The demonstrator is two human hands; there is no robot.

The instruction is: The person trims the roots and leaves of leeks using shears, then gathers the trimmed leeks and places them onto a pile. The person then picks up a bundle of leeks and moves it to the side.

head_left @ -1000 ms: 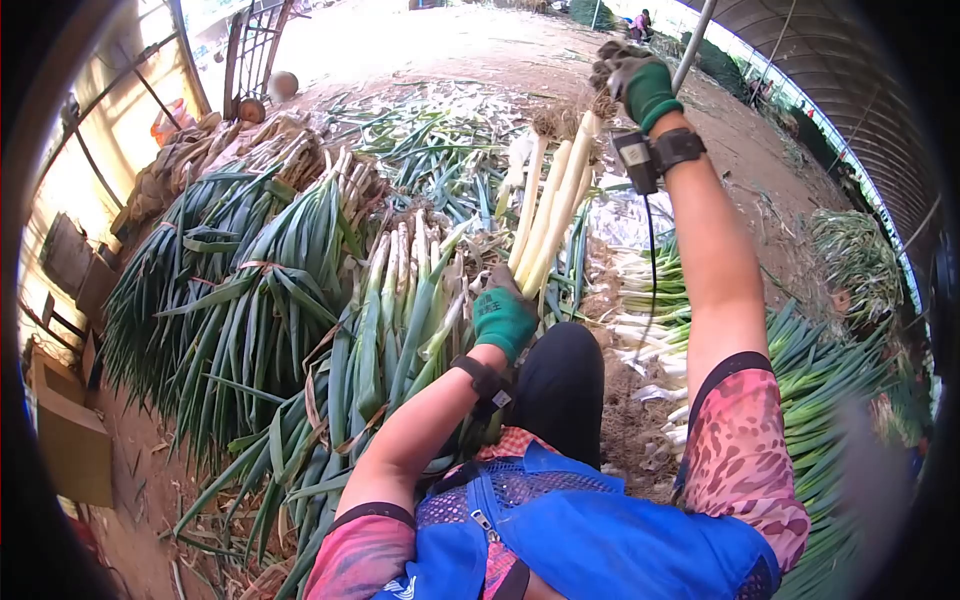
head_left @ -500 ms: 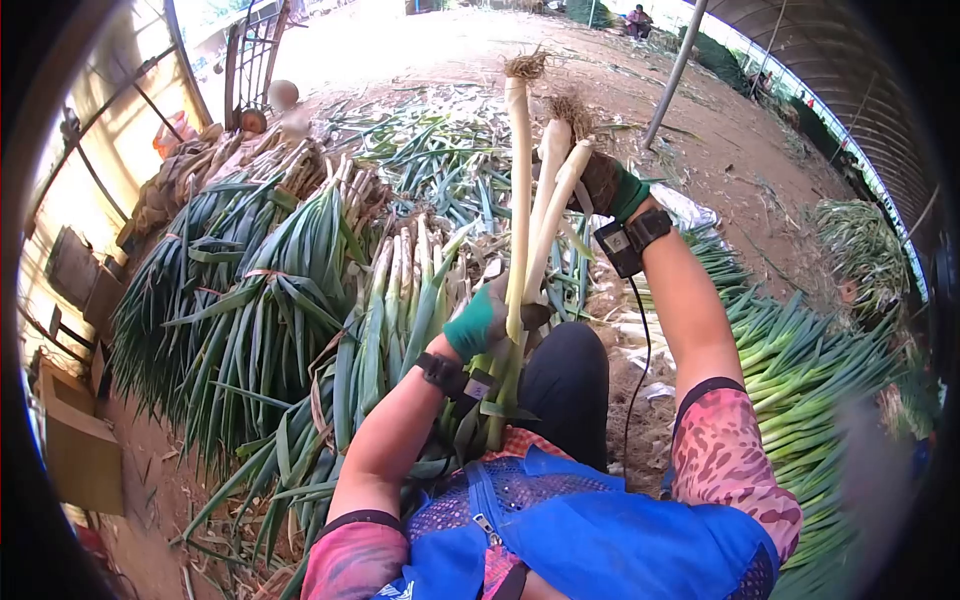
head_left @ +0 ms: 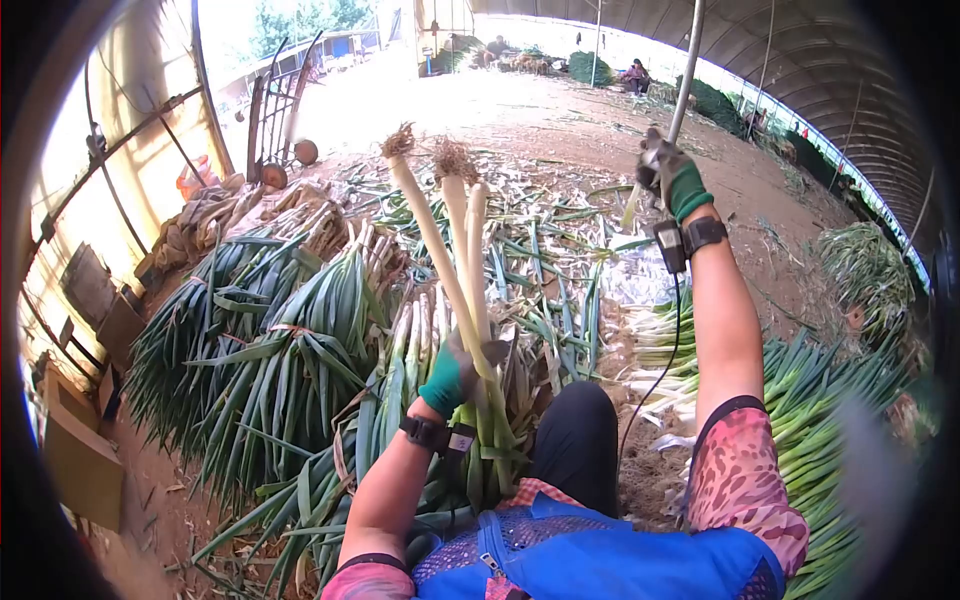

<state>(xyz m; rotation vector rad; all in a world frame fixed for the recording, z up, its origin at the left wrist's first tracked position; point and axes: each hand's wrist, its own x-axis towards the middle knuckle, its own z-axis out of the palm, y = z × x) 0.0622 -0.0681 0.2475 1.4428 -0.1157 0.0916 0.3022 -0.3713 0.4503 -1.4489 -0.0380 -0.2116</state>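
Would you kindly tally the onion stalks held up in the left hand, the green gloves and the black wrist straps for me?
Onion stalks in the left hand: 3
Green gloves: 2
Black wrist straps: 2
Total: 7

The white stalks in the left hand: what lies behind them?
Behind the white stalks, held roots-up by the left hand, lie bundled green onions and loose leaves on the dirt floor. The ground directly behind them is covered.
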